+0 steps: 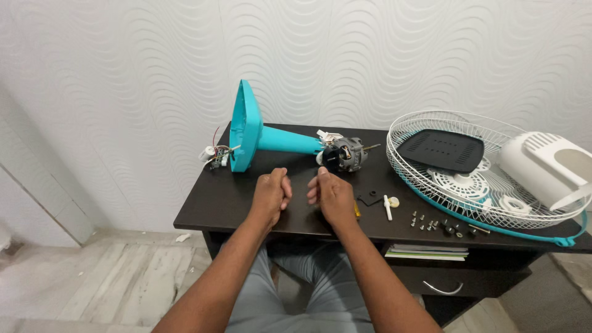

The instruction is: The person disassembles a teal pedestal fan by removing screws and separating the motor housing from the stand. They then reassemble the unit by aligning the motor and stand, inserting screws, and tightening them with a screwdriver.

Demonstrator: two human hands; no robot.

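My left hand (270, 197) and my right hand (332, 196) rest on the dark table (209, 206), knuckles up and fingers curled, a small gap between them. Neither hand shows anything held. Just beyond them lies a teal fan stand (259, 134) on its side, its round base at the left with loose wires (213, 155) and its motor (344, 154) at the right end. A yellow-handled tool (357, 211) peeks out beside my right hand.
At the right, a white wire fan guard (425, 185) holds a black plate (441, 150), a white rear cover (546, 168) and white round parts. Several screws (431, 223), a small white piece (388, 207) and a black bracket (370, 198) lie before it. Books (425, 251) fill the shelf below.
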